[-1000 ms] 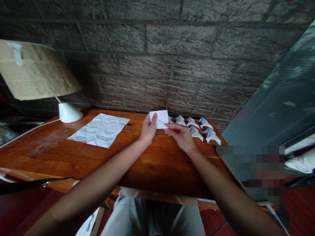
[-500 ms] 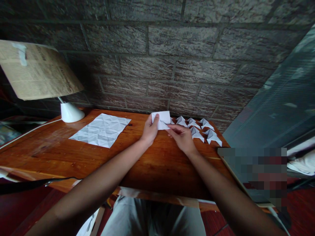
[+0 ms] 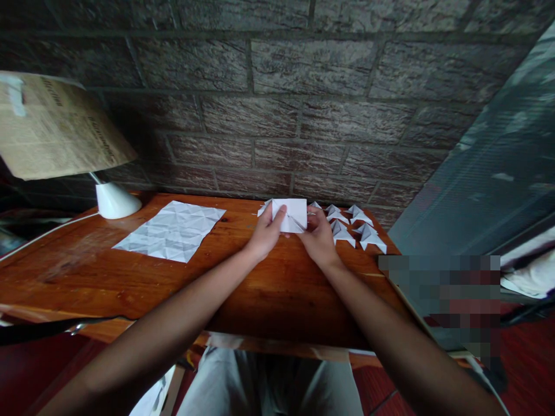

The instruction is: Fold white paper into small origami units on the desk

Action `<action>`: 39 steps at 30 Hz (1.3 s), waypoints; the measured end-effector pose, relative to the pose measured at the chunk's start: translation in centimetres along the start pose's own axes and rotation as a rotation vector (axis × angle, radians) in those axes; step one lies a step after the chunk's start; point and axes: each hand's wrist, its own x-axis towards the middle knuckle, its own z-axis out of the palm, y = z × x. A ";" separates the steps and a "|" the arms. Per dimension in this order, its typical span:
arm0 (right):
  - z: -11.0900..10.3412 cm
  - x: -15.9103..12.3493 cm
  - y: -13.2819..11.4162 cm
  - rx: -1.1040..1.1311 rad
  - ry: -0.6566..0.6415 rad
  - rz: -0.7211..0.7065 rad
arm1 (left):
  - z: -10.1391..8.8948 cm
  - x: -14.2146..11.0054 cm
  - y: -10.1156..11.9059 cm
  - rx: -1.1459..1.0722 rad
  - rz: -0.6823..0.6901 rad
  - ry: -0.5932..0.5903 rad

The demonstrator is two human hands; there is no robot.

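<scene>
Above the far part of the wooden table, a square of folded white paper [image 3: 297,211] with creases meeting near its middle is held between both hands. My left hand [image 3: 265,234] grips its left side, thumb pressed on the front face. At the right edge, my right hand [image 3: 319,237] has its fingers closed on the same paper. Just beyond and to the right lie several folded paper pieces [image 3: 342,232], each with pointed flaps; my right hand partly hides some of them. A large creased paper sheet [image 3: 171,231] lies flat to the left.
A lamp with a white base [image 3: 117,199] and a newsprint shade [image 3: 60,127] stands at the left of the wooden table [image 3: 269,294]. A brick wall [image 3: 277,115] rises behind. A blurred-out panel [image 3: 442,306] is at the right edge.
My right hand has moved from the paper's lower right corner up to its right edge. The paper now faces me as a flatter square. The view has shifted slightly right.
</scene>
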 end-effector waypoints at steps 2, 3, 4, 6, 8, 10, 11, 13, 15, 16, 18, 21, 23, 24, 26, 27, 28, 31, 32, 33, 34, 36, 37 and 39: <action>-0.1 0.0 -0.3 0.065 -0.070 0.028 | 0.0 -0.1 0.3 -0.015 -0.012 -0.018; -0.1 0.1 -0.5 0.091 -0.090 0.046 | 0.0 -0.1 0.4 -0.027 -0.024 -0.029; -0.3 0.1 -0.6 0.114 -0.101 0.069 | -0.1 0.0 0.6 -0.039 -0.041 -0.046; -0.5 0.2 -0.7 0.142 -0.095 0.113 | -0.4 0.1 0.8 -0.057 -0.091 -0.101; -0.9 0.3 -0.7 0.148 -0.086 0.144 | -0.7 0.2 1.1 -0.068 -0.153 -0.180; -1.3 0.4 -0.8 0.145 -0.089 0.164 | -1.1 0.4 1.3 -0.083 -0.207 -0.260; -1.4 0.5 -0.8 0.141 -0.096 0.174 | -1.3 0.4 1.3 -0.092 -0.225 -0.292; -1.6 0.6 -0.9 0.135 -0.106 0.189 | -1.6 0.5 1.4 -0.106 -0.241 -0.339; -1.7 0.6 -1.1 0.135 -0.120 0.202 | -1.8 0.4 1.3 -0.109 -0.242 -0.370; -1.7 0.6 -1.1 0.138 -0.129 0.208 | -1.9 0.4 1.3 -0.107 -0.241 -0.385; -1.7 0.6 -1.2 0.149 -0.150 0.217 | -2.0 0.4 1.2 -0.096 -0.239 -0.414; -1.7 0.5 -1.2 0.168 -0.168 0.218 | -2.1 0.4 1.2 -0.073 -0.246 -0.437; -1.6 0.5 -1.1 0.163 -0.168 0.209 | -2.2 0.5 1.1 -0.059 -0.250 -0.430; -1.6 0.5 -1.1 0.149 -0.166 0.202 | -2.2 0.5 1.1 -0.054 -0.251 -0.425; -1.6 0.6 -0.9 0.111 -0.158 0.171 | -2.3 0.6 0.9 -0.044 -0.251 -0.421; -1.6 0.6 -0.8 0.092 -0.154 0.153 | -2.3 0.6 0.9 -0.042 -0.251 -0.422; -1.7 0.6 -0.7 0.075 -0.150 0.134 | -2.3 0.6 0.8 -0.044 -0.251 -0.426; -1.7 0.8 -0.4 0.046 -0.143 0.102 | -2.3 0.5 0.7 -0.063 -0.253 -0.432; -1.7 0.8 -0.3 0.039 -0.143 0.097 | -2.3 0.5 0.7 -0.072 -0.255 -0.433; -1.8 0.8 -0.2 0.032 -0.145 0.095 | -2.3 0.4 0.7 -0.082 -0.257 -0.433; -1.8 0.8 -0.1 0.028 -0.146 0.097 | -2.3 0.4 0.7 -0.092 -0.262 -0.433; -1.8 0.8 -0.1 0.029 -0.156 0.119 | -2.3 0.3 0.9 -0.109 -0.279 -0.438; -1.8 0.8 -0.2 0.042 -0.163 0.138 | -2.4 0.4 1.0 -0.116 -0.290 -0.441; -1.8 0.8 -0.6 0.093 -0.177 0.185 | -2.4 0.4 1.2 -0.129 -0.308 -0.445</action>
